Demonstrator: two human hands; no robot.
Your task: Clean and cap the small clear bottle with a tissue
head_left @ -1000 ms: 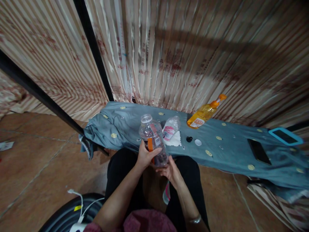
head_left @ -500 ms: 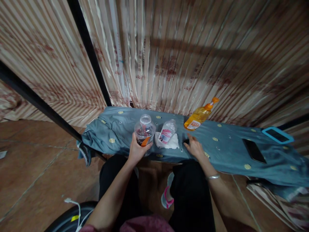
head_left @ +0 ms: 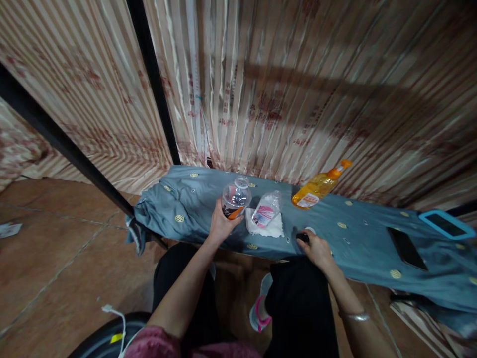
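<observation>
On the blue-grey cloth (head_left: 194,209) that drapes the low bench, the left hand (head_left: 220,224) wraps its fingers around an uncapped clear bottle (head_left: 235,198) with an orange label, standing it upright just left of the white tissue (head_left: 269,228); the right hand (head_left: 316,248) rests to the right of that tissue, fingers curled on a small black cap (head_left: 302,237) beside a white cap (head_left: 310,229). Judging from this, the bottle is open and set down, a cap is being picked up, and closing is left; a second clear bottle (head_left: 267,213) lies on the tissue, an orange bottle (head_left: 319,186) beyond it.
</observation>
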